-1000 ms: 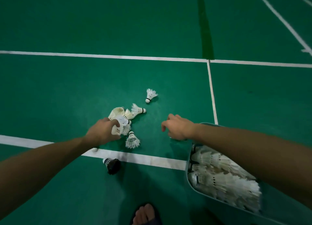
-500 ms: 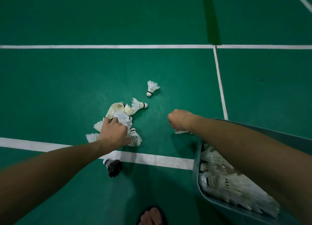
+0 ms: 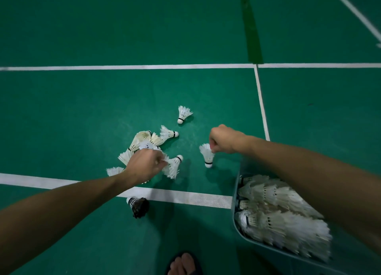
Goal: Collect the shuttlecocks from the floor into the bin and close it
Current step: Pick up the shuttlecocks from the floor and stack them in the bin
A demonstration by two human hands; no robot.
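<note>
We look down on a smooth green court floor crossed by flat white lines, where feathered white shuttlecocks with round cork tips lie scattered. Our landmark is the grey-blue plastic bin, open, its rounded corner at the near line, packed with rows of white shuttlecocks.

Left of the bin, our left hand is closed over a cluster of shuttlecocks, fingers pinching the feather skirt of one shuttlecock whose cork points away from us. Just beyond the bin's far corner, our right hand is curled into a tight fist, gripping the feathers of a single shuttlecock that hangs cork-down with its tip at the floor. Half a second ago that shuttlecock was almost hidden under the fist; it now shows clear below it.

Farther from the bin than either hand, a lone shuttlecock lies untouched. A black-feathered shuttlecock lies left of the bin, on our side of the line. A sandalled foot shows nearest us.
</note>
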